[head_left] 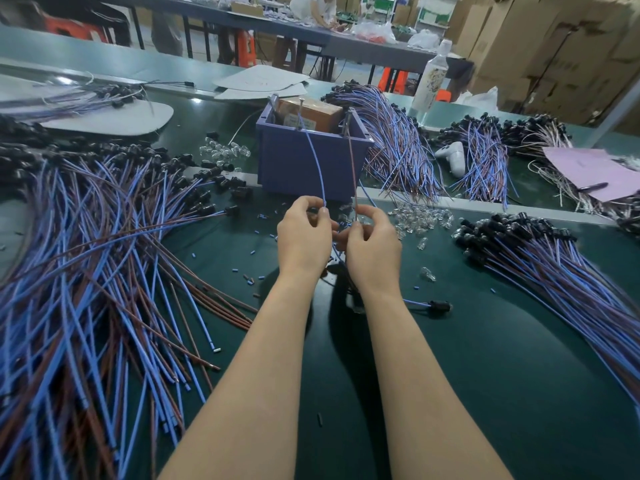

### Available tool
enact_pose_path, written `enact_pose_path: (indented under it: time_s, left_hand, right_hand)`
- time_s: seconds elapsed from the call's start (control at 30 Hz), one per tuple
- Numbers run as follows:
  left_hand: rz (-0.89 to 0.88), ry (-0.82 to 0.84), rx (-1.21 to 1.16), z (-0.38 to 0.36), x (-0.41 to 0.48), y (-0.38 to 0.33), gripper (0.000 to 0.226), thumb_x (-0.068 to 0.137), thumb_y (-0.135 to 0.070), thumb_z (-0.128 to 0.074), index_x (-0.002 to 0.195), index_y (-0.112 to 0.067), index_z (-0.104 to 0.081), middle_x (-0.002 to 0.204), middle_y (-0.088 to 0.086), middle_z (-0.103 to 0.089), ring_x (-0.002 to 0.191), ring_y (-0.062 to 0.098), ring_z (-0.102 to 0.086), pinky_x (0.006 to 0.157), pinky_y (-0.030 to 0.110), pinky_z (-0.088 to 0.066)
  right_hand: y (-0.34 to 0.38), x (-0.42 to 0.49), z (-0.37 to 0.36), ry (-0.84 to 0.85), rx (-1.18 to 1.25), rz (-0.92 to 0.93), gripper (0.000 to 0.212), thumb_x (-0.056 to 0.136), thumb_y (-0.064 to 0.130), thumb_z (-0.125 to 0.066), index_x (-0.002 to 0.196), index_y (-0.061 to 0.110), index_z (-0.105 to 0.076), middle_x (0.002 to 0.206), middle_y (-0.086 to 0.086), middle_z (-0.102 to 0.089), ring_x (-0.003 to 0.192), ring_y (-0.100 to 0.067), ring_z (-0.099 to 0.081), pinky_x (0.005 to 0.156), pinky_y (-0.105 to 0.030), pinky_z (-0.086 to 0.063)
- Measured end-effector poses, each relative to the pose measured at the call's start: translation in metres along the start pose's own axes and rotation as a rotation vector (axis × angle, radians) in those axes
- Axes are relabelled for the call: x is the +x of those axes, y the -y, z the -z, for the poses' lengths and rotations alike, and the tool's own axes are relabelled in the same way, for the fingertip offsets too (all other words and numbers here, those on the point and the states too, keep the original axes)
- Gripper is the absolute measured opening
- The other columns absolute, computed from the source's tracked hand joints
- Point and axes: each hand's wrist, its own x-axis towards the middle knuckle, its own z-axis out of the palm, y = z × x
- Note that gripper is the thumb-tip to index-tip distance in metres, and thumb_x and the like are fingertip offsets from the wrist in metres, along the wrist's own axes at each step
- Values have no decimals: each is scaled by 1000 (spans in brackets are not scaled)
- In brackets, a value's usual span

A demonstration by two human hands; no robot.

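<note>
Green table [485, 358] spreads under me, and above it my left grip [304, 233] pinches a blue wire [313, 154] between thumb and forefinger, while my right grip [372, 244] just beside it pinches a brown wire [352, 161]. Both wires run up in front of the blue bin [287, 168] behind my hands. Loose wires [86, 271] are heaped on my left, a black-capped bundle [554, 265] fans out on my right, and clear bulbs [419, 216] lie near the right grip.

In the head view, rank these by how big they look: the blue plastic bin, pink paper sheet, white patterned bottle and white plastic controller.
1. blue plastic bin
2. pink paper sheet, running to the frame edge
3. white patterned bottle, farther back, so likely bigger than it looks
4. white plastic controller
</note>
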Motion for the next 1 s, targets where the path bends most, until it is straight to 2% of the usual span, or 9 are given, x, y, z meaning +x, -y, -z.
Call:
enact_pose_path:
  time_s: [0.07,0.17,0.23,0.33,0.53,0.67,0.8,0.9,1.0]
  left_hand:
    - [9,5,-7,0,0,0,9,95,-10,-49,95,-16,-55,67,-10,-63,62,2,-63,60,7,-46]
    - [22,8,-10,1,1,0,8,95,-10,-49,94,-16,-55,67,-8,-63,63,5,-64,67,16,-50]
    - [21,5,2,1,0,-1,9,95,-11,-49,94,-17,-55,67,-9,-63,61,0,-62,62,11,-47]
    - [23,9,11,1,0,-2,9,95,-11,-48,96,-17,-55,69,-8,-64,63,4,-63,59,7,-45]
    - [2,17,32,1,-2,-2,9,94,-11,-49,93,-17,-56,67,-9,-64,65,10,-64,66,17,-48]
    - [-20,11,55,0,-2,-2,11,93,-10,-49,93,-17,-57,64,-11,-63,61,5,-62,59,8,-44]
    - [-31,21,70,0,-3,-2,11,92,-11,-49,92,-19,-57,65,-10,-64,64,7,-63,62,12,-44]
    - [-33,25,70,-1,-3,-2,11,91,-11,-50,93,-18,-57,64,-10,-64,61,2,-61,55,4,-40]
    - [-33,28,77,0,-3,-2,10,91,-11,-50,92,-17,-57,64,-10,-64,59,-2,-59,54,2,-39]
  right_hand:
    - [0,0,0,-2,4,-1,27,93,6,-43,113,16,-57,91,-11,-72,88,-24,-68,88,-42,-50]
    - [0,-1,-1,0,14,-4,25,91,6,-44,107,20,-56,90,-11,-71,87,-24,-68,86,-43,-50]
    - [1,-1,0,0,20,-13,22,90,5,-44,100,23,-53,87,-9,-71,85,-23,-68,85,-42,-51]
    - [1,-1,0,-3,8,-26,20,87,6,-46,97,22,-53,84,-9,-71,86,-25,-68,85,-43,-50]
    - [2,-2,2,-14,-20,-30,14,86,8,-49,94,19,-56,79,-8,-70,84,-28,-67,84,-44,-50]
    - [3,-2,2,-23,-34,-32,12,86,9,-50,91,17,-57,76,-7,-69,83,-29,-66,83,-46,-51]
    - [3,-2,3,-22,-50,-30,12,86,10,-51,93,16,-59,78,-7,-69,83,-30,-65,83,-46,-51]
    - [3,-3,3,-26,-63,-28,11,85,10,-51,91,16,-59,76,-5,-67,82,-29,-65,82,-45,-51]
    - [3,-3,4,-25,-74,-24,11,85,11,-51,91,15,-59,76,-5,-68,82,-30,-65,81,-45,-51]
